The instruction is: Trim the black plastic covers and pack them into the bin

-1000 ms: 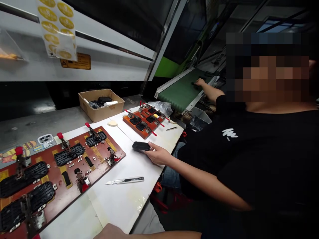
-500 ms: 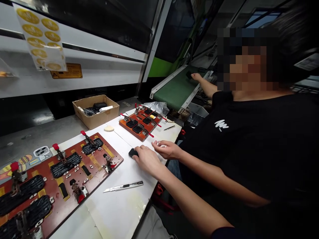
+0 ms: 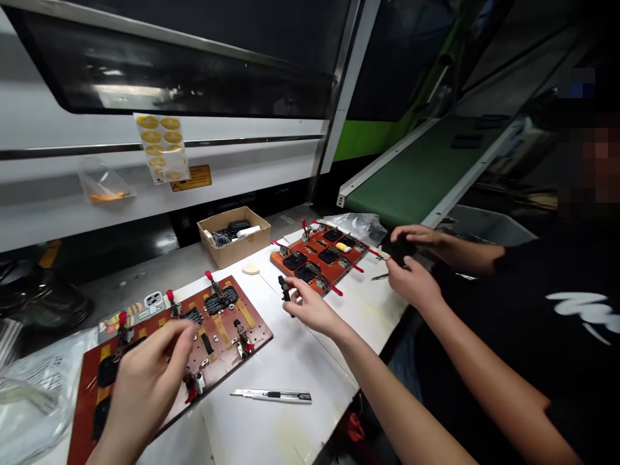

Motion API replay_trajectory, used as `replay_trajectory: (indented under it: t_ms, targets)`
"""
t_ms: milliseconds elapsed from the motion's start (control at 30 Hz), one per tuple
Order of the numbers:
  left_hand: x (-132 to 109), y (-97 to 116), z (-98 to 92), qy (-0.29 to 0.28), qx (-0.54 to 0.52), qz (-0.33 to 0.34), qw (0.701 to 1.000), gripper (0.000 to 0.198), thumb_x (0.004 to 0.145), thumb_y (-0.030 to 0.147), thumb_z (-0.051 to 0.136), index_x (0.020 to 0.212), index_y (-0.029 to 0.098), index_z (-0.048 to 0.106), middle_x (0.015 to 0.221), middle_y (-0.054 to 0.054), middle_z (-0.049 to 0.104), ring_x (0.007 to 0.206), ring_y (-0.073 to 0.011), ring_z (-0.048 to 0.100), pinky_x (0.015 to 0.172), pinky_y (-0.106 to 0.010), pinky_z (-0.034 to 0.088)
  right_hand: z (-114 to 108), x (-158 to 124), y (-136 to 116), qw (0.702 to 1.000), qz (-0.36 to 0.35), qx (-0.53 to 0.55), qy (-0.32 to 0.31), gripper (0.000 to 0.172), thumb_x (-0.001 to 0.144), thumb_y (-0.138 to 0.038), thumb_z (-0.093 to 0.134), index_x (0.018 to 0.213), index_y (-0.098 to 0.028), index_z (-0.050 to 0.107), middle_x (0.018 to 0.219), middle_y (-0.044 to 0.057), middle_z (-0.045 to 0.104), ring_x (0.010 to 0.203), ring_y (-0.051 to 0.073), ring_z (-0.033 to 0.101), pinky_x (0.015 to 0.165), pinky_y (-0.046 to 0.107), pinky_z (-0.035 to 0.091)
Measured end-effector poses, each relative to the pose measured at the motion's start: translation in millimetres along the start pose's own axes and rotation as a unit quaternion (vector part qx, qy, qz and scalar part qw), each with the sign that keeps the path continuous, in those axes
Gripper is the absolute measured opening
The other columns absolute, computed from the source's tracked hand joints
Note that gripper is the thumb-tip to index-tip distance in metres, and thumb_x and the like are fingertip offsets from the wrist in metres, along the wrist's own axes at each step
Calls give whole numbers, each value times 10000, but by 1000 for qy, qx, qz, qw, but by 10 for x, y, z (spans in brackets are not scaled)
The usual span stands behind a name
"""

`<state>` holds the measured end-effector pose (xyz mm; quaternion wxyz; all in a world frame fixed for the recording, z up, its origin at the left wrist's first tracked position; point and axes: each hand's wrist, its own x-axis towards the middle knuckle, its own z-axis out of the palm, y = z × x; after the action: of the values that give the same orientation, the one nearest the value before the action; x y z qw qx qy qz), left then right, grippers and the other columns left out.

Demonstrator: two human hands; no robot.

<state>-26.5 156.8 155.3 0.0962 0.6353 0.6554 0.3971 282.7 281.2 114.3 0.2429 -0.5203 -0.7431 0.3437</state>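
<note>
My right hand [image 3: 310,309] is closed on a small black plastic part [image 3: 283,289] and holds it on edge above the white table [image 3: 295,361]. My left hand [image 3: 145,381] hovers with loosely curved fingers and nothing in it over the near brown clamp jig [image 3: 227,329], which carries black parts and red-handled clamps. A co-worker in a black shirt at the right holds another black part [image 3: 400,248] in both hands [image 3: 411,278].
A utility knife [image 3: 271,394] lies near the table's front edge. A second jig [image 3: 322,258], a cardboard box [image 3: 235,236] and a green conveyor belt [image 3: 421,174] lie beyond. Clear plastic bags sit at the far left [image 3: 29,394].
My right hand has lifted the black part off the table. My left hand has come in over the near jig. The co-worker's hand has left the conveyor and now holds a part.
</note>
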Motion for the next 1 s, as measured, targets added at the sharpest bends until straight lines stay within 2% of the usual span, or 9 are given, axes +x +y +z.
replay_trajectory:
  t_ms: [133,233,367,467,533,633,733,867,1000]
  targets:
    - [390,146,271,-126,-21,46,991,379,996,427,451,1357,363,545,1394,-18,597,1222,-234,598,974,-350,509,115,366,-164,986,-89,108,-95,384,922,-251,454,1274,-177,588,1171,57,683,1084,205,633,906,300,509]
    - [716,242,551,-184,-19,100,978,486,992,381,437,1477,351,431,1577,-20,426,1409,-237,442,1133,-379,390,212,589,-294,974,-122,126,-142,269,949,-276,494,1115,-176,681,1057,32,723,997,210,657,862,309,521]
    - [924,162,766,-175,15,39,984,388,974,371,419,1322,254,544,1157,-65,733,1022,-248,684,896,-376,512,298,773,-388,980,-119,99,-124,196,959,-344,608,1068,-206,695,1067,37,712,980,199,649,872,330,525]
    - [900,-63,759,-190,47,-30,980,330,958,396,427,1181,205,575,795,-22,751,666,-212,676,629,-319,500,412,821,-344,985,-105,77,-111,253,1000,-386,587,1158,-200,657,1199,76,660,1020,192,646,908,380,549]
    - [842,-226,701,-226,72,-52,970,268,919,404,516,1060,198,615,722,-5,732,616,-198,662,587,-301,485,536,831,-262,986,-98,64,-119,285,1003,-387,589,1193,-181,639,1226,81,642,1035,203,648,909,402,561]
    - [761,-389,597,-254,129,-58,957,211,895,369,608,979,180,650,830,-34,735,775,-211,688,722,-349,522,762,859,-122,985,-85,43,-145,313,989,-380,616,1208,-157,630,1208,76,645,1033,218,655,892,411,570]
    - [723,-416,572,-291,173,-37,940,255,911,362,641,1083,175,655,986,-53,718,933,-218,675,855,-418,533,961,924,-43,982,-77,15,-170,291,988,-386,619,1145,-143,652,1124,65,675,983,200,669,880,402,568]
    - [703,-340,724,-341,208,10,917,391,879,397,701,1196,181,622,1167,-85,667,1049,-244,644,921,-465,534,1107,971,-76,981,-86,-39,-169,273,951,-408,654,1071,-166,691,1026,44,702,955,199,666,902,401,524]
    - [660,-327,905,-356,234,22,904,393,892,412,687,1192,169,615,1193,-95,650,1057,-247,639,924,-472,540,1149,866,-188,983,-96,-100,-123,187,898,-387,686,1018,-248,719,1117,54,666,1088,237,609,956,358,447]
